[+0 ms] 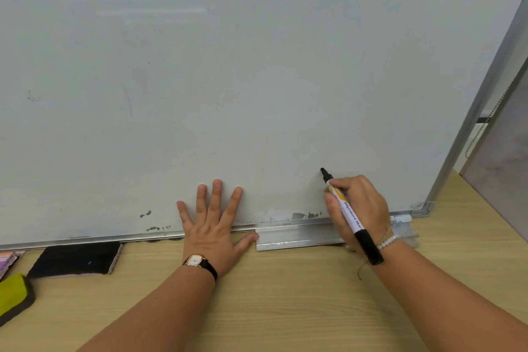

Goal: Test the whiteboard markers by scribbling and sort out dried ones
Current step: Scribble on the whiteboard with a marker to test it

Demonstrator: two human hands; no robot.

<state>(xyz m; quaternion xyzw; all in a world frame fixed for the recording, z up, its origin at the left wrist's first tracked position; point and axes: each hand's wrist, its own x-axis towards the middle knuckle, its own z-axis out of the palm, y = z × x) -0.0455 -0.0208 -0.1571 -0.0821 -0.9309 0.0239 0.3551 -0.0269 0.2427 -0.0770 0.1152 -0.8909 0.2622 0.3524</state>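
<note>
Bare table [160,263] right of the black eraser [77,261]; whiteboard [228,80] walls off the far side

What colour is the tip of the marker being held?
Black, seen in the head view on the whiteboard marker in the right hand.

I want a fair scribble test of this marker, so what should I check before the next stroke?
1. Cap off the marker: ok, black tip bare.
2. Grip: ok, the right hand holds the barrel.
3. Board steadied: ok, the left hand is pressed flat on the whiteboard, fingers spread.
4. Clean patch around the tip: ok, no ink there.
5. Tip touching the board: cannot tell.
6. Wiper nearby: ok, a black eraser lies on the table, to the left.
</note>
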